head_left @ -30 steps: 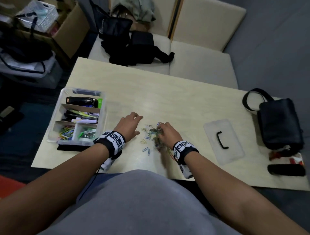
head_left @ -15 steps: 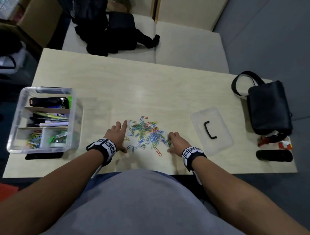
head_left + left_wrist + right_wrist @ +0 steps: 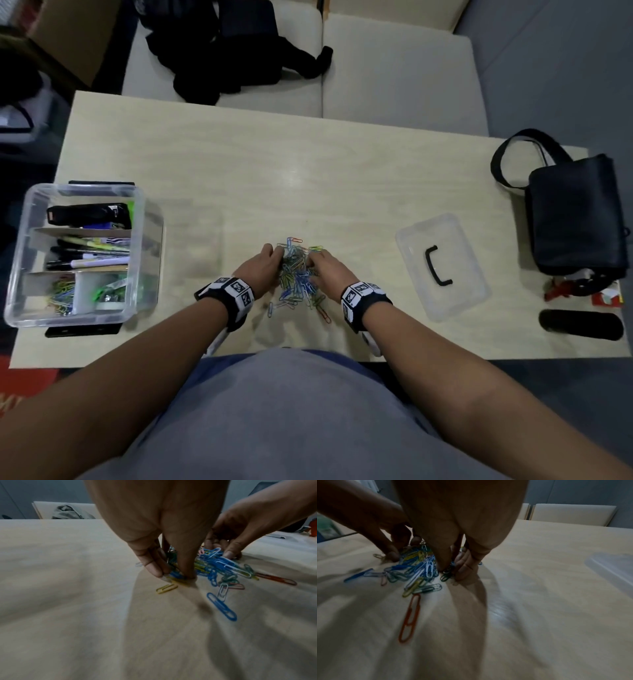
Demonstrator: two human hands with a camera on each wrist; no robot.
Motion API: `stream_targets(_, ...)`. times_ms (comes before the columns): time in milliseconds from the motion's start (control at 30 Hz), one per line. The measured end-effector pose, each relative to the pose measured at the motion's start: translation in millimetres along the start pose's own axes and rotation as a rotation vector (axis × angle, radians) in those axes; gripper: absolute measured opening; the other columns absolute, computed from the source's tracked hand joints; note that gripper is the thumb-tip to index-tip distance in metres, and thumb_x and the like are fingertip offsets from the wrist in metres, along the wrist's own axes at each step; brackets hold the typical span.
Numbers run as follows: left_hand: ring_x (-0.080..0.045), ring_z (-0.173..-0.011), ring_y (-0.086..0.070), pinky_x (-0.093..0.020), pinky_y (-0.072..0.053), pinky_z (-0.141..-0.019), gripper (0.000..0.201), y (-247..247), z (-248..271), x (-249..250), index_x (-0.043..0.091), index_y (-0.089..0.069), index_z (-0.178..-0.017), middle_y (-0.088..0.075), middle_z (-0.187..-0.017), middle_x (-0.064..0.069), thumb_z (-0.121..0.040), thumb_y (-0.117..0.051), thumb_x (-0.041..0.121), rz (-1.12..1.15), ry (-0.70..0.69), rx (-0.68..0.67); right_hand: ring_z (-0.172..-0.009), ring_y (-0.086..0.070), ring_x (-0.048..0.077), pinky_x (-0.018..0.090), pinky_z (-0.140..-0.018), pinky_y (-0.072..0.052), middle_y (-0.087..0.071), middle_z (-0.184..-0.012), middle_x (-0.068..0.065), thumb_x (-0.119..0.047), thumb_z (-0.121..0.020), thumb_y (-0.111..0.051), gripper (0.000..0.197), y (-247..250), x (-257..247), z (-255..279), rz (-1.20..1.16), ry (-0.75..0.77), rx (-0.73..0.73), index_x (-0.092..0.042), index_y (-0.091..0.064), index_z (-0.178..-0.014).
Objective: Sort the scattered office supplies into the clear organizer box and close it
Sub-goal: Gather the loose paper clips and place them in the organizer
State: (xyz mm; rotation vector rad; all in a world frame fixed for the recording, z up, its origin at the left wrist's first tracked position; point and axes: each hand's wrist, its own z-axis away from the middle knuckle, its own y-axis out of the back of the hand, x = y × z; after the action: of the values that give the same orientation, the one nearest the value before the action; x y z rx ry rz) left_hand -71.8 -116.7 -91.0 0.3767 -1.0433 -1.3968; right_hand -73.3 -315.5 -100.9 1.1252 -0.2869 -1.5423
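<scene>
Clips (image 3: 297, 274): heap mid-table (image 3: 308, 164), between both hands
Around: open box (image 3: 137, 260) far left; lid (image 3: 442, 267) right; black bag (image 3: 579, 212) far right
Left hand (image 3: 262, 270): palm inward, fingers (image 3: 154, 568) curled, pinching the heap's left edge
Right hand (image 3: 329, 270): mirrors it, fingers (image 3: 465, 568) curled against the right edge
Strays: red clip (image 3: 410, 616) and blue clip (image 3: 221, 606) lie loose, nearer the person

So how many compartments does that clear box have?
4 show. In the clear box: a far one with a black stapler, a middle one with pens, and two near ones, with paper clips on the left and small bits, too blurred to name, on the right.
</scene>
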Motion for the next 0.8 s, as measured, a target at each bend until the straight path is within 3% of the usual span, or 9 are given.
stream_targets(100, -0.038, -0.086, -0.056, -0.041, -0.042, -0.062, 0.051, 4, -4, -1, 0.006, -0.039, -0.120, -0.045, -0.113, -0.016, -0.081, -0.071, 0.014, 0.015, 0.019, 0.030, -0.089, -0.058, 0.023, 0.036, -0.071, -0.050, -0.052, -0.110, 0.003, -0.028, -0.093, -0.063, 0.024, 6, 1, 0, -0.003, 0.033, 0.139, -0.018, -0.049, -0.110)
stream_targets(200, -0.034, -0.093, -0.052, -0.042, -0.047, -0.072, 0.078, 7, -6, -7, 0.010, -0.042, -0.123, -0.044, -0.114, -0.013, -0.064, -0.086, 0.035, -0.018, 0.018, 0.079, -0.092, -0.053, 0.019, 0.032, -0.067, -0.048, -0.049, -0.113, 0.003, -0.044, -0.089, -0.065, 0.042, 14, 10, 4, 0.052, -0.020, 0.263, -0.018, -0.049, -0.117)
stream_targets(300, -0.032, -0.101, -0.047, -0.044, -0.046, -0.082, 0.100, 3, -9, -7, 0.013, -0.038, -0.131, -0.040, -0.120, -0.011, -0.053, -0.086, 0.053, -0.100, 0.009, 0.083, -0.105, -0.051, 0.023, 0.034, -0.077, -0.050, -0.045, -0.122, 0.006, -0.055, -0.079, -0.072, 0.069, 13, 17, 5, 0.068, -0.081, 0.211, -0.017, -0.045, -0.130)
stream_targets(433, -0.031, -0.106, -0.044, -0.044, -0.044, -0.085, 0.110, -5, -14, 2, 0.014, -0.033, -0.137, -0.039, -0.122, -0.010, -0.051, -0.085, 0.057, -0.169, -0.017, 0.062, -0.114, -0.046, 0.024, 0.036, -0.087, -0.048, -0.045, -0.123, 0.006, -0.058, -0.073, -0.075, 0.080, 4, 11, 4, 0.144, -0.075, 0.153, -0.015, -0.043, -0.134)
stream_targets(567, -0.031, -0.105, -0.046, -0.041, -0.045, -0.082, 0.097, -6, -18, 10, 0.011, -0.034, -0.136, -0.039, -0.121, -0.011, -0.062, -0.085, 0.047, -0.151, -0.026, 0.046, -0.115, -0.046, 0.027, 0.039, -0.089, -0.049, -0.044, -0.124, 0.008, -0.046, -0.074, -0.078, 0.077, -2, 2, 4, 0.141, -0.033, 0.134, -0.014, -0.043, -0.134)
stream_targets(800, -0.035, -0.093, -0.052, -0.037, -0.038, -0.065, 0.049, 1, -23, 9, 0.010, -0.045, -0.119, -0.046, -0.111, -0.013, -0.080, -0.072, 0.022, -0.103, -0.060, 0.031, -0.114, -0.048, 0.029, 0.040, -0.086, -0.046, -0.049, -0.126, 0.009, -0.021, -0.086, -0.065, 0.046, 0, -4, 4, 0.117, 0.003, 0.129, -0.009, -0.050, -0.128)
